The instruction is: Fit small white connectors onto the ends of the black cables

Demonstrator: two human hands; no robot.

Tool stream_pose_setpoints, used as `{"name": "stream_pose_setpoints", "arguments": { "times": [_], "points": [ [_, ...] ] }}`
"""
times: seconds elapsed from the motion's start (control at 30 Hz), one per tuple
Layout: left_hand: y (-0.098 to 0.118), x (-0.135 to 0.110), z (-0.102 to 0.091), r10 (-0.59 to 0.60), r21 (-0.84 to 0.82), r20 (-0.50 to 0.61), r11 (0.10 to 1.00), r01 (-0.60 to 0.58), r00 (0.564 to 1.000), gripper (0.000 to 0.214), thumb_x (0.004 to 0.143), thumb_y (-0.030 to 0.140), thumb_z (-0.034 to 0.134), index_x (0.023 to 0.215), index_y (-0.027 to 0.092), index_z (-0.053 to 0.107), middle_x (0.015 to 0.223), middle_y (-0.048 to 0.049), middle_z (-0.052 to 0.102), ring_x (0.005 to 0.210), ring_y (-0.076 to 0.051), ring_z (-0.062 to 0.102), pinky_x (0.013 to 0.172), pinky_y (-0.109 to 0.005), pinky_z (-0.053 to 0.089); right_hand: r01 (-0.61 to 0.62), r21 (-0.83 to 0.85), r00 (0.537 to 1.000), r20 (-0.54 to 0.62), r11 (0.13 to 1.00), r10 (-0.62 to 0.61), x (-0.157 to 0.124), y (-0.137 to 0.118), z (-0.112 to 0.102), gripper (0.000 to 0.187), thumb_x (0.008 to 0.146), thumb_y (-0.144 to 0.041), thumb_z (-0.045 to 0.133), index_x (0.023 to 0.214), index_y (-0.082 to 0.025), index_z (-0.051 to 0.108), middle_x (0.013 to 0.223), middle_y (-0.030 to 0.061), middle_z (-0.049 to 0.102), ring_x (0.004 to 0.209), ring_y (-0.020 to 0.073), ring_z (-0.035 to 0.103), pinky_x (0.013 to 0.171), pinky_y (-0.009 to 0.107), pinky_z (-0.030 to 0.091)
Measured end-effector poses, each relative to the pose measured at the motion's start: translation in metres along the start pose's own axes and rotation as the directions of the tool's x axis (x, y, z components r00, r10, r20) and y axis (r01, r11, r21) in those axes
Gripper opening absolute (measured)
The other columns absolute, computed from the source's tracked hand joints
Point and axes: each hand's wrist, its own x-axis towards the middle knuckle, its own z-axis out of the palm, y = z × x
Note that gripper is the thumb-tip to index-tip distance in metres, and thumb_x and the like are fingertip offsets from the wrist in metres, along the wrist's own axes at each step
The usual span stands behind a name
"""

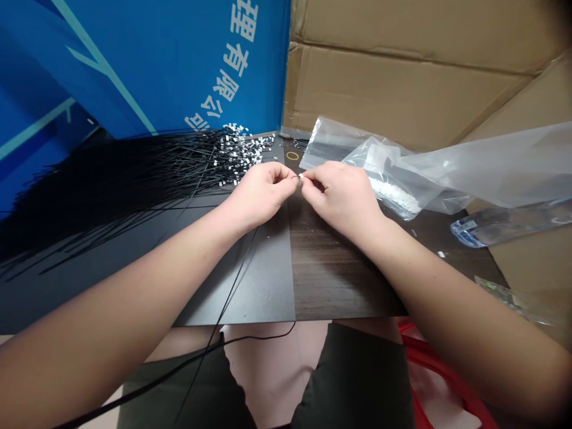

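My left hand [261, 193] is closed in a pinch on the end of a thin black wire [233, 286], which runs down past the table edge toward my lap. Fingertip to fingertip with it, my right hand [342, 193] pinches a tiny white connector [301, 176]. Wire end and connector meet between the fingers; whether they are joined is too small to tell. Left of my hands lies a big bundle of black wires [134, 173], many with white connectors [236, 149] at the near end. A clear bag [395, 193] holding small white pieces lies beyond my right wrist.
A yellow rubber band [292, 155] lies beyond my hands. More clear plastic [491, 161] and a bluish clear wrapper [473, 232] stretch to the right. A blue printed panel [179, 59] and a cardboard sheet [402, 77] wall the table [333, 286]. Something red [420, 357] sits below right.
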Motion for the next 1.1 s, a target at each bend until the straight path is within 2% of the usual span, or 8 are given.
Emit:
{"name": "stream_pose_setpoints", "arguments": {
  "times": [0.17,0.5,0.8,1.1],
  "points": [
    [0.0019,-0.0003,-0.0005,0.012,0.024,-0.012,1.0,-0.012,1.0,0.012,0.086,0.026,0.07,0.079,0.018,0.067,0.067,0.0013,0.059,0.061,-0.012,0.05,0.059,-0.026,0.038,-0.004,-0.022,1.0,0.005,1.0,0.004,-0.0002,-0.0019,-0.0013,0.026,0.098,-0.02,0.055,0.076,-0.02,0.069,0.08,0.0066,0.072,0.076,0.0208,0.059,0.068,0.033,0.035],
    [0.0047,-0.0024,0.0015,-0.027,-0.064,-0.008,0.998,0.027,1.0,0.011,0.084,0.021,0.069,0.075,0.018,0.064,0.062,0.0023,0.056,0.058,-0.011,0.049,0.058,-0.027,0.036,0.05,-0.057,0.999,-0.017,0.997,-0.051,-0.0029,0.0007,0.0039,0.027,0.101,-0.022,0.051,0.087,-0.018,0.074,0.086,0.009,0.073,0.079,0.022,0.062,0.069,0.034,0.036],
    [0.0045,-0.0034,0.0032,-0.045,-0.093,-0.017,0.995,0.043,0.999,0.012,0.083,0.02,0.068,0.073,0.019,0.063,0.061,0.002,0.056,0.057,-0.011,0.049,0.057,-0.027,0.036,0.106,-0.118,0.993,-0.048,0.987,-0.112,-0.0045,0.0014,0.0051,0.032,0.103,-0.023,0.048,0.087,-0.017,0.075,0.087,0.0108,0.074,0.077,0.0222,0.063,0.066,0.034,0.035],
    [0.0084,-0.006,0.0053,-0.064,-0.106,-0.027,0.992,0.061,0.998,0.012,0.084,0.019,0.067,0.073,0.019,0.062,0.06,0.0021,0.056,0.056,-0.011,0.049,0.056,-0.026,0.037,0.109,-0.146,0.993,-0.032,0.983,-0.115,-0.0047,0.0008,0.0046,0.033,0.104,-0.024,0.048,0.091,-0.017,0.077,0.088,0.0114,0.075,0.076,0.0222,0.063,0.065,0.035,0.034]
  ]
}}
